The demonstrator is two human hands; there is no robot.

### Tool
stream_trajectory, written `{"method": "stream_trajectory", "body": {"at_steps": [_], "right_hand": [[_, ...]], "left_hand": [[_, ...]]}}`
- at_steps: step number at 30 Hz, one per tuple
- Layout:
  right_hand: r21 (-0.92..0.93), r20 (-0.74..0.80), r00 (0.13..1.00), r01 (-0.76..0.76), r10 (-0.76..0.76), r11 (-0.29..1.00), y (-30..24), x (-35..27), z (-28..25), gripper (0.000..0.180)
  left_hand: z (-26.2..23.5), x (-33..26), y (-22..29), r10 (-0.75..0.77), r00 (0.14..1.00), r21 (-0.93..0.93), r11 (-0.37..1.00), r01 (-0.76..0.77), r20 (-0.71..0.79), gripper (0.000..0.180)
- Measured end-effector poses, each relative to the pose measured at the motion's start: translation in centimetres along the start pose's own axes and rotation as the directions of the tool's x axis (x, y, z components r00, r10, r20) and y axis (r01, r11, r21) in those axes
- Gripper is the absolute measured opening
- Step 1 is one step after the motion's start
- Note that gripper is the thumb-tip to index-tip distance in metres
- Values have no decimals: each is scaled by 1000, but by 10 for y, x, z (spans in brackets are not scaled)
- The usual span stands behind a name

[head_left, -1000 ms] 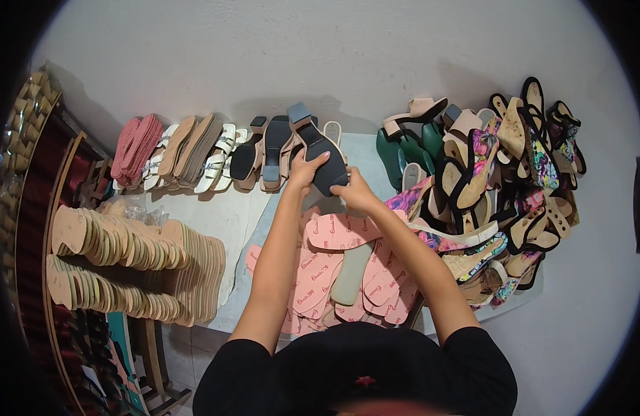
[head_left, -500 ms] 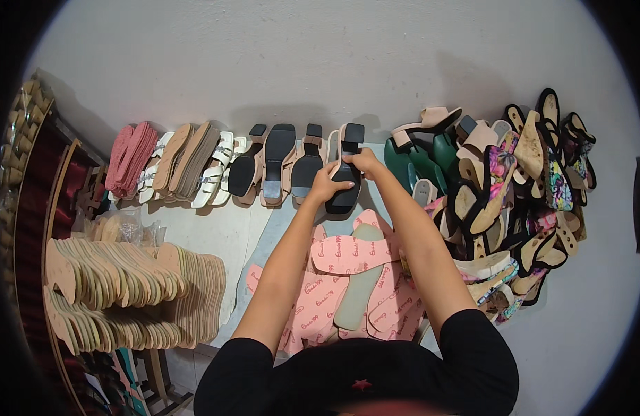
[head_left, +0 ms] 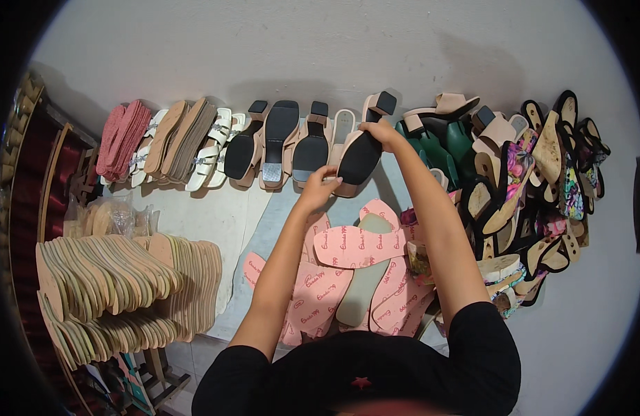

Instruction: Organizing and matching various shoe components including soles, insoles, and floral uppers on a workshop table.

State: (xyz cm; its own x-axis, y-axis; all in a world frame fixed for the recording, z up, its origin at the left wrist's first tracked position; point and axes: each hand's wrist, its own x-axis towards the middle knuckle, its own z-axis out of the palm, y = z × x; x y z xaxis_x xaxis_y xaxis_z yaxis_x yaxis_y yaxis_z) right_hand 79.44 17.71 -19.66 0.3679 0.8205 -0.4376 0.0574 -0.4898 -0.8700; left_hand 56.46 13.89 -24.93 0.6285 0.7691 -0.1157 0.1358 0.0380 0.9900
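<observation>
A beige heeled sandal [head_left: 359, 161] with a black sole is tilted sole up, its block heel toward the wall. My right hand [head_left: 382, 134] is closed round its narrow middle below the heel. At the toe end, my left hand [head_left: 317, 188] grips the sandal's left edge, its thumb against the sole. Just left of it another beige sandal [head_left: 344, 125] shows its pale insole, partly covered by the held one. Farther left, several similar sandals [head_left: 311, 154] stand in a row with their black soles up.
Pink printed insole sheets [head_left: 358, 247] lie below my hands with a grey sole-shaped piece [head_left: 361, 297]. On the right is a heap of floral and black-edged sandals [head_left: 500, 184], beside green ones [head_left: 431, 147]. Stacked beige insoles [head_left: 105, 277] fill the left; white sandals [head_left: 212, 152] stand behind.
The held sandal has tilted, its heel swinging right and toward the wall. My left hand has slid down to its toe end, and the sandal beside it now shows more.
</observation>
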Motion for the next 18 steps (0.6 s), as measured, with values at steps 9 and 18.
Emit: {"method": "stream_trajectory", "body": {"at_steps": [9, 18], "right_hand": [[-587, -17, 935, 277, -354, 761, 6, 5, 1, 73], [-609, 793, 393, 531, -465, -590, -30, -37, 2, 27]], "left_hand": [[1, -29, -8, -137, 990, -72, 988, 139, 31, 43], [-15, -40, -6, -314, 949, -137, 941, 310, -12, 42]]}}
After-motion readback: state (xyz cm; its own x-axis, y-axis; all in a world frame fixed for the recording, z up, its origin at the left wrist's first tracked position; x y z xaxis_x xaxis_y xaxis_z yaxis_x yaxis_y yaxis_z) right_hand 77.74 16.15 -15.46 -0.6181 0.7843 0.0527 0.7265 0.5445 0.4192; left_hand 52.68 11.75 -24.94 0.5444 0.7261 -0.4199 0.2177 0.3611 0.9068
